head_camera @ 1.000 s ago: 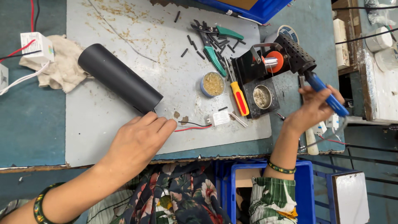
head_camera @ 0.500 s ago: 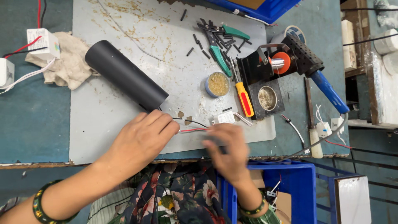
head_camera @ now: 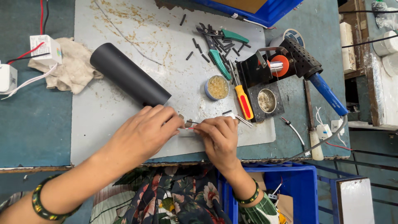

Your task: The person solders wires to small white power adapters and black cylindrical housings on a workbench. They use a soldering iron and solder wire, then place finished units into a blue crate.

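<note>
My left hand (head_camera: 143, 135) and my right hand (head_camera: 217, 137) meet near the front edge of a worn grey mat (head_camera: 124, 62). Between their fingertips they pinch a thin red and white wire (head_camera: 189, 128). A black cylinder (head_camera: 128, 75) lies on its side just behind my left hand. A soldering iron with a blue handle (head_camera: 327, 93) rests in its black stand (head_camera: 265, 81) to the right, apart from both hands.
A small tin of flux (head_camera: 217, 87), a screwdriver with an orange handle (head_camera: 244, 101), green-handled pliers (head_camera: 224, 39) and several short black tube pieces lie behind my right hand. A cloth (head_camera: 70, 68) and white boxes (head_camera: 43, 47) sit at left. A blue crate (head_camera: 290, 186) stands below the table edge.
My right hand put the soldering iron into its stand, then came left and down to meet my left hand on the wire. My left hand stayed in place.
</note>
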